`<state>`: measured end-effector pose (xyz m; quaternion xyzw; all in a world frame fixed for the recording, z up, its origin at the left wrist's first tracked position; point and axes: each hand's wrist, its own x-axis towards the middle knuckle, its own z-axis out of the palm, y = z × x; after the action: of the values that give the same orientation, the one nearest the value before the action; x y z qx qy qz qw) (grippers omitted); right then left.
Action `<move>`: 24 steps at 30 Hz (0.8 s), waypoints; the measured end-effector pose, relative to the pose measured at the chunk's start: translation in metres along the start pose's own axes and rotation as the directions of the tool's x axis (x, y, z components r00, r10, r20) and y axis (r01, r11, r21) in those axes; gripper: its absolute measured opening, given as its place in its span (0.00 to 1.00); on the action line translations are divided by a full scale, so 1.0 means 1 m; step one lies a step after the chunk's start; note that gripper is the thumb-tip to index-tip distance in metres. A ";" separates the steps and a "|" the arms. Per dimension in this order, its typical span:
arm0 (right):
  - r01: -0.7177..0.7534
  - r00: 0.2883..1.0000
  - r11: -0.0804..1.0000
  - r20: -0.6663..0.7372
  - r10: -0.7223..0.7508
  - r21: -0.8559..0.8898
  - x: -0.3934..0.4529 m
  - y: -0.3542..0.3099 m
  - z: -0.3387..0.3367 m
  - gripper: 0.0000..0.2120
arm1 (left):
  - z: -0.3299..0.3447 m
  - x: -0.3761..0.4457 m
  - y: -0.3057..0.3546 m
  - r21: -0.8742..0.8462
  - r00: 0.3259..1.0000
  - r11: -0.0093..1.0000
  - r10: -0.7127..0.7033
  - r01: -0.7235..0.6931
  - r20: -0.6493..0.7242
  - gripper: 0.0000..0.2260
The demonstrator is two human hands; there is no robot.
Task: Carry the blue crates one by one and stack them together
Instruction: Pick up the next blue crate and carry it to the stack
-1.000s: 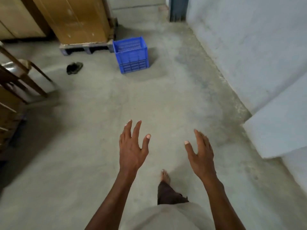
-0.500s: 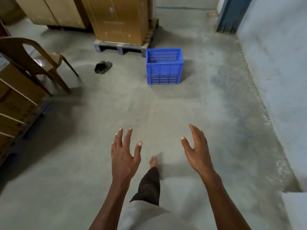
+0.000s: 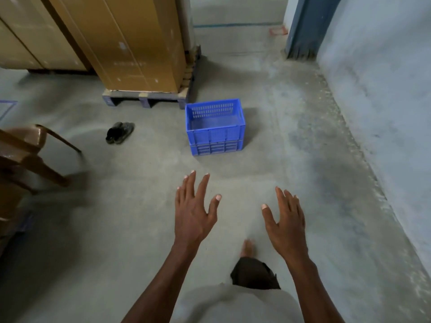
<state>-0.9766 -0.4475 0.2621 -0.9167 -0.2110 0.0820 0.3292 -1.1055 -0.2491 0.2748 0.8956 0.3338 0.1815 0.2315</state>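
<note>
A blue plastic crate (image 3: 215, 136) stands upright on the concrete floor ahead, nested on top of a second blue crate whose lower wall shows beneath it. The top crate looks empty. My left hand (image 3: 194, 210) is held out in front of me, fingers spread, holding nothing, a short way short of the crates. My right hand (image 3: 285, 221) is beside it, also spread and empty. Both hands are apart from the crates.
A tall cardboard box (image 3: 130, 43) on a pallet (image 3: 144, 99) stands just behind the crates to the left. A dark shoe (image 3: 120, 132) lies on the floor. A brown plastic chair (image 3: 25, 155) is at the left. A wall (image 3: 384, 89) runs along the right.
The crates have come nearer and shifted rightward to the middle of the view as I walk toward them. Both hands stay raised and spread.
</note>
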 end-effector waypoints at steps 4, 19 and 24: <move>0.017 1.000 1.000 0.022 -0.017 -0.023 0.124 -0.004 0.026 0.31 | 0.046 0.103 -0.005 0.048 1.000 0.999 -0.018 0.018 -0.005 0.28; 0.202 0.972 0.979 0.122 -0.199 -0.011 0.554 -0.081 0.089 0.33 | 0.114 0.457 -0.032 0.054 0.961 0.961 -0.266 0.271 -0.078 0.29; 0.186 0.963 0.982 0.202 -0.179 -0.016 0.670 -0.097 0.157 0.32 | 0.144 0.580 -0.086 0.059 0.967 0.965 -0.255 0.255 -0.017 0.30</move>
<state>-0.4523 0.0044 0.1956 -0.8861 -0.3280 0.1390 0.2965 -0.6680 0.1617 0.2081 0.8509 0.4527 0.1443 0.2239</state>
